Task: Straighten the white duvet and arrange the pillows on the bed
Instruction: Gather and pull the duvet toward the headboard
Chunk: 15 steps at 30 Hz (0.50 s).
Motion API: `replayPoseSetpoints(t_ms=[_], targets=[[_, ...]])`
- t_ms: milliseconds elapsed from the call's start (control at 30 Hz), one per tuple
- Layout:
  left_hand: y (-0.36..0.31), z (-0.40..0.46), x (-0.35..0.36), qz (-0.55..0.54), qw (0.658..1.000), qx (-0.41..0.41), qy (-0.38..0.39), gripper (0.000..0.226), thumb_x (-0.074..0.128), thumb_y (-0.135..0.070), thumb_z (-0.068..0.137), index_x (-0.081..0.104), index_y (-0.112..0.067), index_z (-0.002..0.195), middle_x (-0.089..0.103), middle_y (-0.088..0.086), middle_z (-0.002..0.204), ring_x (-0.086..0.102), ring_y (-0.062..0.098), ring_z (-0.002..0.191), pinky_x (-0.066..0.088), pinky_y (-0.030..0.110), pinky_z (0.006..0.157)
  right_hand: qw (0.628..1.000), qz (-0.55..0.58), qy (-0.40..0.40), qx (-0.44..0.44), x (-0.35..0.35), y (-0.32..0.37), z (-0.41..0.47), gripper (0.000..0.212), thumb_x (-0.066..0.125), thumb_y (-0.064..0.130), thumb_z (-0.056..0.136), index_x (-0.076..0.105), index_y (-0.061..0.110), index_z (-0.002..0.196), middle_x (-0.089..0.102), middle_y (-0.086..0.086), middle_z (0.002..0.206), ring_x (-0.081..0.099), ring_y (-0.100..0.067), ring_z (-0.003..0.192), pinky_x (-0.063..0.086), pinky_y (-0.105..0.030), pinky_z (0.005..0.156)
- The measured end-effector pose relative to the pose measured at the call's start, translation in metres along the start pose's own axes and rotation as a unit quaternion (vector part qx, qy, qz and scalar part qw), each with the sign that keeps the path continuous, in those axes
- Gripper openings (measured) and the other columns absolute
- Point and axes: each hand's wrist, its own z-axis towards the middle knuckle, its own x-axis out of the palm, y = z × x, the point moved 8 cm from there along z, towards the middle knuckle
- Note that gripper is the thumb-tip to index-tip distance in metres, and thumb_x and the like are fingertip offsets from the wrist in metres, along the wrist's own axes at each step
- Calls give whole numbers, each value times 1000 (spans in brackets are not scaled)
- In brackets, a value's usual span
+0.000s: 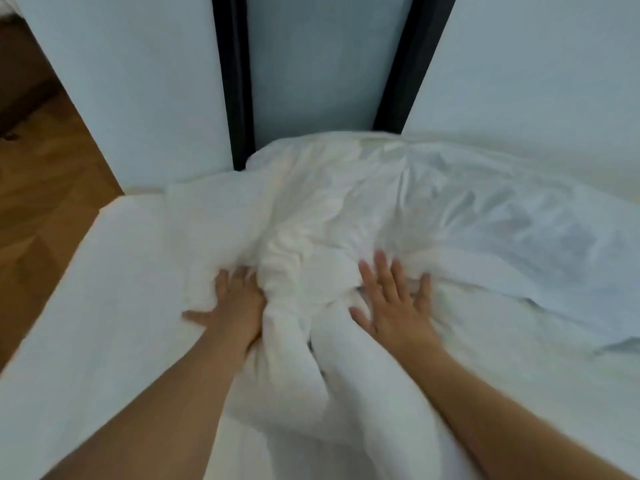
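A crumpled white duvet (311, 209) lies bunched in the middle of the bed (114, 265), with a thick roll of it running toward me between my arms. My left hand (232, 306) presses flat against the left side of that roll, fingers spread and partly sunk in the fabric. On the right side of the roll lies my right hand (394, 303), flat with its fingers apart. A white pillow (519, 230) lies to the right, beyond my right hand. Neither hand grips anything.
A pale padded headboard (138, 81) with dark vertical strips (235, 81) stands behind the bed. Wooden floor (41, 188) shows at the left, past the mattress edge.
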Motion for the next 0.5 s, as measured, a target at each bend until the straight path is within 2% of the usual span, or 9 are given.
replayPoseSetpoints(t_ms=[33, 100, 167, 233, 333, 400, 433, 500], targets=[[12, 5, 20, 51, 999, 4, -20, 78, 41, -51, 96, -6, -27, 153, -7, 1, 160, -9, 26, 147, 5, 74, 107, 1000, 2, -2, 13, 28, -1, -8, 74, 27, 59, 90, 18, 22, 154, 11, -8, 162, 19, -31, 147, 10, -69, 110], [13, 15, 36, 142, 987, 24, -78, 77, 35, -49, 92, -12, -29, 151, -12, 1, 158, -13, 29, 145, 11, 78, 102, 999, 9, -29, 35, 47, -1, -4, 72, 27, 54, 92, 14, 20, 155, 10, -10, 162, 15, -30, 147, 3, -65, 114], [1, 25, 32, 130, 983, 23, -124, 73, 23, -43, 83, -2, -28, 149, -2, 2, 154, -5, 31, 144, 14, 77, 103, 998, 12, -56, 32, 46, -1, 10, 73, 27, 52, 92, 8, 20, 155, 7, -10, 162, 9, -30, 148, 3, -64, 114], [-4, 30, 29, 101, 984, 5, -147, 73, 23, -40, 77, 10, -26, 147, 8, 3, 151, 3, 32, 140, 16, 74, 103, 997, 30, -59, 34, 47, -5, 19, 75, 29, 51, 91, 4, 21, 155, 6, -10, 162, 7, -30, 148, 4, -65, 114], [-1, 35, 32, 77, 978, 15, -193, 62, 47, -33, 78, 35, -20, 138, 30, 7, 140, 24, 34, 129, 23, 76, 93, 996, 45, -74, 34, 49, -6, 19, 79, 33, 50, 89, 1, 22, 155, 9, -10, 161, 9, -31, 148, 5, -65, 113], [3, 39, 32, 65, 969, 23, -239, 57, 64, -26, 76, 42, -16, 128, 38, 9, 132, 33, 35, 122, 27, 76, 87, 995, 42, -88, 31, 49, -7, 19, 79, 36, 49, 88, 5, 21, 155, 13, -11, 160, 13, -32, 147, 6, -66, 113], [3, 40, 33, 61, 963, 26, -263, 53, 67, -23, 77, 44, -16, 124, 41, 10, 129, 35, 35, 119, 28, 76, 85, 994, 39, -95, 32, 50, -8, 21, 78, 37, 48, 87, 9, 20, 154, 16, -12, 160, 16, -33, 146, 7, -66, 113], [0, 40, 29, 52, 947, 33, -315, 38, 54, -25, 82, 43, -15, 118, 45, 13, 122, 37, 35, 114, 30, 75, 84, 993, 40, -104, 37, 50, -8, 23, 76, 38, 48, 86, 16, 18, 153, 20, -12, 159, 20, -33, 145, 8, -66, 112]])
